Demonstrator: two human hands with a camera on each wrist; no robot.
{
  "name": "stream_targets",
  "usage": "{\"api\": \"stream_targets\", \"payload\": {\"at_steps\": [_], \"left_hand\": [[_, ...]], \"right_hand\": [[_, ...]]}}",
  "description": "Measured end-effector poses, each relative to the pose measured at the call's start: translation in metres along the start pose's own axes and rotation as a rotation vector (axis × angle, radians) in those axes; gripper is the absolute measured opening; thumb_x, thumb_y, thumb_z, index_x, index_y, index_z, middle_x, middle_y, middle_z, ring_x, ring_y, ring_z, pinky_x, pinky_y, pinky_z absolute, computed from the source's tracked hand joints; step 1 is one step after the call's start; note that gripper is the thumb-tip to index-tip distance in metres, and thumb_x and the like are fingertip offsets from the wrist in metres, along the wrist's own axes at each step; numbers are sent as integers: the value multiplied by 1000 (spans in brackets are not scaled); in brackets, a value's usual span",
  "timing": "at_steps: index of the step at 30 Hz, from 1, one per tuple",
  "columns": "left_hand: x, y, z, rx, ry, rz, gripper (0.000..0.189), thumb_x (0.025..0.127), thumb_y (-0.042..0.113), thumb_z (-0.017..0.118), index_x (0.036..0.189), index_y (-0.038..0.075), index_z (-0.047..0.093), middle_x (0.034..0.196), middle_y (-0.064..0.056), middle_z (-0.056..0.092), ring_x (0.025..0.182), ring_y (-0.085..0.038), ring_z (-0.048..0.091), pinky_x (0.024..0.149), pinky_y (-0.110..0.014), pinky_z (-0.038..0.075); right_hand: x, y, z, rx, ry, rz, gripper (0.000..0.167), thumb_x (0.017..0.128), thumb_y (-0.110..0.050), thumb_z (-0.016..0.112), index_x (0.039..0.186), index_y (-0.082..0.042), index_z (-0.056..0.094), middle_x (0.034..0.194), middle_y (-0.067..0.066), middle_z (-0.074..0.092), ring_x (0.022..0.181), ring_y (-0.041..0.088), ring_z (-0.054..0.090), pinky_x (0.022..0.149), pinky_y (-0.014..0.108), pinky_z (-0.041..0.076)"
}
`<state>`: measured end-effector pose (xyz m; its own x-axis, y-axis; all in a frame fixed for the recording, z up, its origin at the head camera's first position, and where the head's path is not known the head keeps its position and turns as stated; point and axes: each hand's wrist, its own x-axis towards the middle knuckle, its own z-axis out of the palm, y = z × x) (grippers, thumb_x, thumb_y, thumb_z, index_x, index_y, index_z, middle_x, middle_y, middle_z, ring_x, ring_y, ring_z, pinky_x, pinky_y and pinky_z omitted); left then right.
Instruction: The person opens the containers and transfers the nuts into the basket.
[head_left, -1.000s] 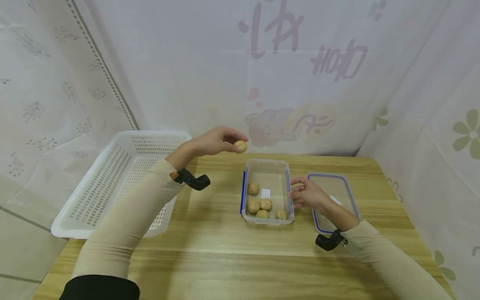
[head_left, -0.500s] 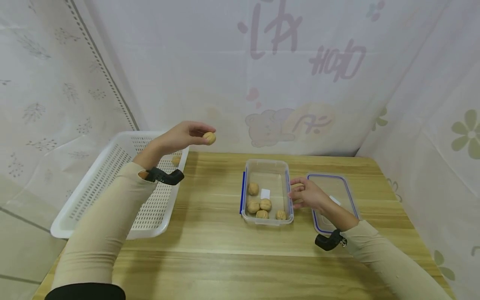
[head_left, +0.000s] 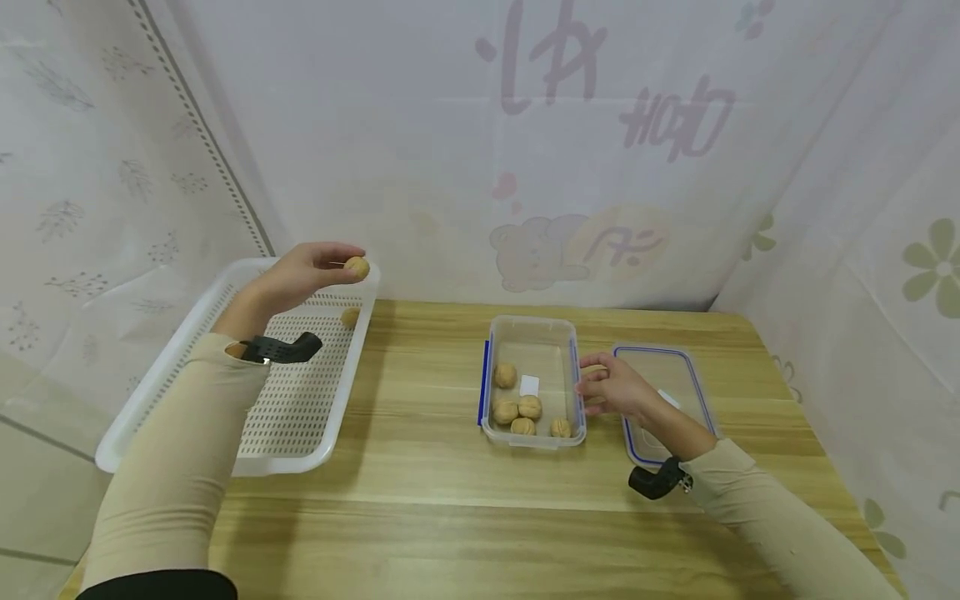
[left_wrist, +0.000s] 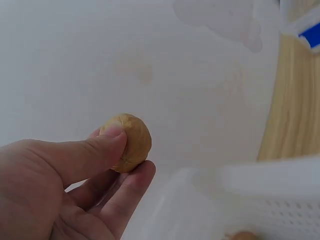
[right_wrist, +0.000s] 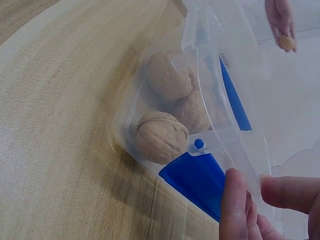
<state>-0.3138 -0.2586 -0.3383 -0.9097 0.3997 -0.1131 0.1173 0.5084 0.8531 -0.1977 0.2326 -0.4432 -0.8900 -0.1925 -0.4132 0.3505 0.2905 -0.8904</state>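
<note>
My left hand (head_left: 296,275) pinches a walnut (head_left: 357,267) between thumb and fingertips, above the far end of a white perforated plastic basket (head_left: 326,446). The left wrist view shows the thumb over the near side of this walnut (left_wrist: 135,142), fingers beneath. Another walnut (head_left: 350,317) lies in the basket by its right wall. My right hand (head_left: 615,387) grips the right wall of a clear plastic box (head_left: 534,325) at its rim, beside a blue latch (right_wrist: 195,180). Several walnuts (head_left: 506,376) lie inside the box, mostly toward the near end, around a white label (head_left: 529,386).
The box's clear lid (head_left: 652,360) with a blue seal lies flat to the right, partly beneath the right hand and forearm. All stand on a wooden table (head_left: 420,500). Printed white cloth (head_left: 420,167) hangs behind and at both sides.
My left hand has carried the walnut left, from near the box to above the basket. The walnut lying in the basket has come into view. My right hand stays at the box.
</note>
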Motion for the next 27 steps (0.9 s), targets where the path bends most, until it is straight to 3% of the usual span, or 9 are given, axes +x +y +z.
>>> {"api": "stream_targets", "payload": {"at_steps": [10,17,22,27], "left_hand": [[-4,-54,-10,-55,16,-87,60,106,24,58,154,-2,35,151,-26,43,138,-38,41,118,-57,29],[-2,-73,-7,-52,19,-131,60,107,18,54,155,-8,28,153,-32,36,141,-45,35,119,-60,26],[-3,-88,-1,-14,94,-158,61,108,15,52,156,-10,24,153,-36,33,143,-50,31,118,-61,27],[-6,-97,6,4,162,-241,62,107,19,54,154,-11,27,153,-36,34,141,-50,34,116,-60,31]], "right_hand": [[-2,1,-1,-1,-3,2,49,101,1,58,145,5,35,110,16,60,90,20,64,77,39,62],[-3,1,-1,6,-9,-2,50,101,1,58,145,6,34,110,16,60,89,20,64,77,40,62],[-3,1,0,10,-11,-6,51,101,2,58,145,6,34,110,16,59,89,20,65,78,40,62],[-4,0,-1,9,-11,-8,50,101,3,57,145,6,34,112,19,58,90,22,66,78,40,62]]}}
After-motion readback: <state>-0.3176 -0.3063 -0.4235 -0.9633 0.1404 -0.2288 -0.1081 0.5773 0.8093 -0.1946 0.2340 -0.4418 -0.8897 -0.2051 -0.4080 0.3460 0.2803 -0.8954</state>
